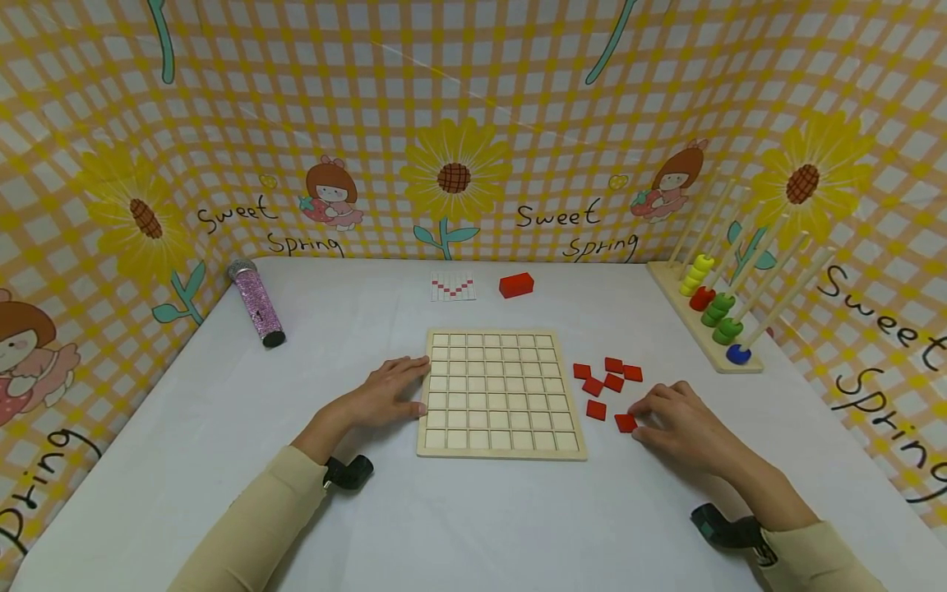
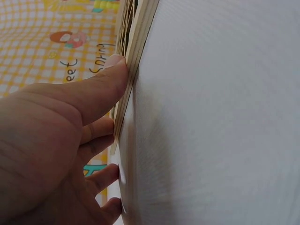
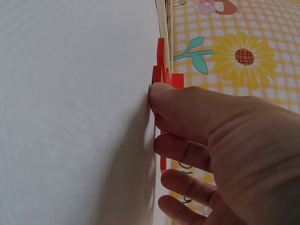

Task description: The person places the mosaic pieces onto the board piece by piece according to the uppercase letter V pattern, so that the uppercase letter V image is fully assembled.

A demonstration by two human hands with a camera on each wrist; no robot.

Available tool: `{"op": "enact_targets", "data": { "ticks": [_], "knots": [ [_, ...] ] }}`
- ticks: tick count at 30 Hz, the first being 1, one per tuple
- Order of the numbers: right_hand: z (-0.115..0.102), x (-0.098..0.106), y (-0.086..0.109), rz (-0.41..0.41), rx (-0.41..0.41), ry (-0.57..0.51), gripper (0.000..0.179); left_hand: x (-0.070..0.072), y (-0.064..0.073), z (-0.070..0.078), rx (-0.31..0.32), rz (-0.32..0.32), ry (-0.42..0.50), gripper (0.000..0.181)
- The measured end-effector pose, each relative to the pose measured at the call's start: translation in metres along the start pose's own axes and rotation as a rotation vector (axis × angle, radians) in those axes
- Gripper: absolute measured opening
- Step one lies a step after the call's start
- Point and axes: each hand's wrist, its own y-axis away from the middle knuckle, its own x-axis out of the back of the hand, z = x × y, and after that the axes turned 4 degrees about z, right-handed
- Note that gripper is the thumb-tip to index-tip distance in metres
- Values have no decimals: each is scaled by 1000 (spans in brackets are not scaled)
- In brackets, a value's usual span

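Note:
A square wooden grid board (image 1: 500,395) lies flat on the white table. My left hand (image 1: 386,391) touches the board's left edge with its fingers extended and the thumb apart; the left wrist view shows the thumb (image 2: 105,89) against the wooden rim. To the right of the board, my right hand (image 1: 681,427) pinches a red square tile (image 1: 625,423) between thumb and forefinger, low at the table surface. In the right wrist view the thumb (image 3: 183,105) covers part of that tile. Several more red tiles (image 1: 596,409) lie loose between the board and this hand.
Behind the board lie a small card (image 1: 454,287) with a red pattern and a red block (image 1: 516,285). A glittery pink microphone (image 1: 256,304) lies at the left. At the right stands a wooden peg rack (image 1: 703,316) with coloured beads. Patterned cloth (image 1: 473,99) walls surround the table.

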Motion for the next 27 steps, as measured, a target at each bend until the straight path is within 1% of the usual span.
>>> {"op": "enact_targets", "data": {
  "ticks": [2,12,19,27],
  "knots": [
    [0,0,0,5,6,0,22,0,0,0,11,-10,-4,70],
    [1,-1,1,25,32,10,21,1,0,0,22,-18,-28,70],
    [1,-1,1,16,27,7,20,2,0,2,18,-17,-31,70],
    [3,-2,1,32,43,15,20,2,0,2,10,-16,-16,69]
  ]
}}
